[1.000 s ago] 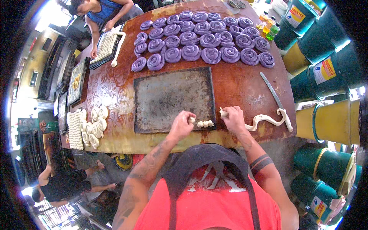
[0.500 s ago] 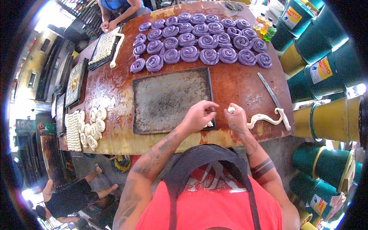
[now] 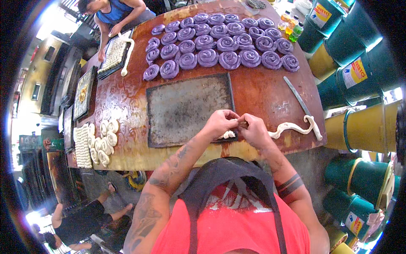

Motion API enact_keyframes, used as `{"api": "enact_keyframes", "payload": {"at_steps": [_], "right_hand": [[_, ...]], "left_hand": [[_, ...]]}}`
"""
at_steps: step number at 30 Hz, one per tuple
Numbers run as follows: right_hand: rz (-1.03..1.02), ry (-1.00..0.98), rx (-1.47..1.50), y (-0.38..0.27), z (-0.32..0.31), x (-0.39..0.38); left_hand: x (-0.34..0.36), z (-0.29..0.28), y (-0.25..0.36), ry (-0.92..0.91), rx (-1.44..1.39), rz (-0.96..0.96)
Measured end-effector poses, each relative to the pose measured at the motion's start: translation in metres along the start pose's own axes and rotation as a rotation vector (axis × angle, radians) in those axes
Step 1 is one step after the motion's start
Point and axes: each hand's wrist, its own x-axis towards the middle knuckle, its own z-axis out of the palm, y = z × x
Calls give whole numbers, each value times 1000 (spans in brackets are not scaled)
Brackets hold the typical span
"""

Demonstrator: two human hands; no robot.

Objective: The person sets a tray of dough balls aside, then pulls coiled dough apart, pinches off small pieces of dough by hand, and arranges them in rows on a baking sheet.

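My left hand (image 3: 222, 122) and my right hand (image 3: 251, 129) meet above the front right corner of a dark, worn baking tray (image 3: 182, 110), fingers pinched together; whatever lies between them is hidden. Small white dough pieces (image 3: 228, 134) lie on the tray just below my left hand. A long, wavy strip of white dough (image 3: 296, 126) stretches over the table right of my right hand, near a long metal blade (image 3: 296, 93). Rows of purple dough coils (image 3: 228, 59) lie behind the tray. White coils (image 3: 105, 144) and rows of small white pieces (image 3: 82, 146) sit at front left.
A co-worker (image 3: 114, 12) leans over a tray of white dough (image 3: 112, 55) at back left. Trays (image 3: 82, 93) stack along the table's left edge. Bottles (image 3: 292, 27) stand at back right, beside drums (image 3: 351, 38). Another person (image 3: 80, 216) is low at the left.
My hands have come together over the tray's corner, the left rising and closing toward the right. The white piece seen in my right hand is now hidden. The back-left co-worker shifts.
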Motion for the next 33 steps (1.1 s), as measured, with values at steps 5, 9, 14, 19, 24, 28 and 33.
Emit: {"api": "enact_keyframes", "payload": {"at_steps": [5,9,14,19,24,28,33], "right_hand": [[250,-52,127,21,-3,-3],[-213,35,-538,75,17,-21],[527,59,807,94,16,1],[344,-38,578,69,-11,4],[196,-35,40,14,18,2],[285,73,481,-6,13,-5],[46,164,71,-14,5,-8]], "left_hand": [[-15,-62,-86,301,274,-94],[-61,-48,-123,372,402,107],[-66,-37,-129,319,745,387],[-67,-33,-69,372,605,402],[-32,7,19,164,294,615],[-19,8,23,141,363,553],[-11,9,8,130,0,192]]}}
